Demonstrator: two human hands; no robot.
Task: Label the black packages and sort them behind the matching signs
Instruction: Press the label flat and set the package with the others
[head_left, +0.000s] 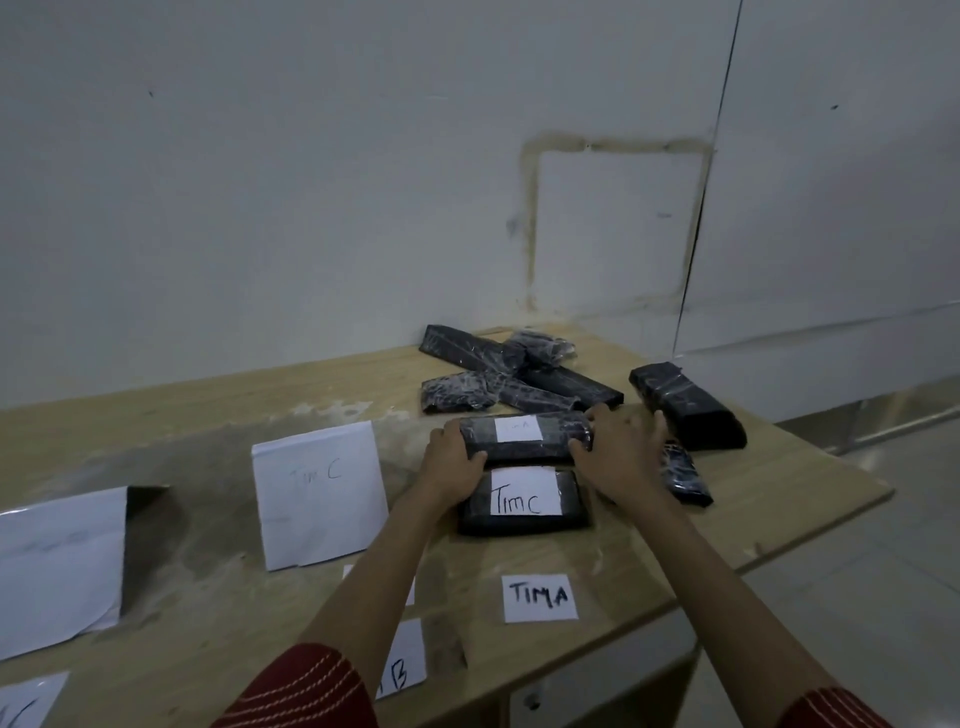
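Black plastic film, glossy and wrinkled, wraps the held package, a flat oblong bar lying crosswise on the wooden table, just behind a second package. It is grasped at both short ends: the left hand is curled round the left end and the right hand round the right end, with the thumbs on the near edge.

The bar is judged stiff and fairly light, since it keeps its shape between the hands. The film looks slippery, so the ends, where fingers can wrap an edge, are judged the surest hold, and the top is better left alone so that its white label is not rubbed.

The writing on that label is too faint to be read. The second package's label is marked "TIM C" in bold strokes. To the left a folded standing sign bears a pale "Tim C". Nearer the person a loose slip reads "TIMA", and another slip, half hidden by the left forearm, shows a "B". A larger folded sheet stands at the far left, its writing illegible.

Further back, near the wall, a heap of unlabelled packages is seen — crossed over one another. A broad package lies to the right, and a narrow one just beside the right wrist.
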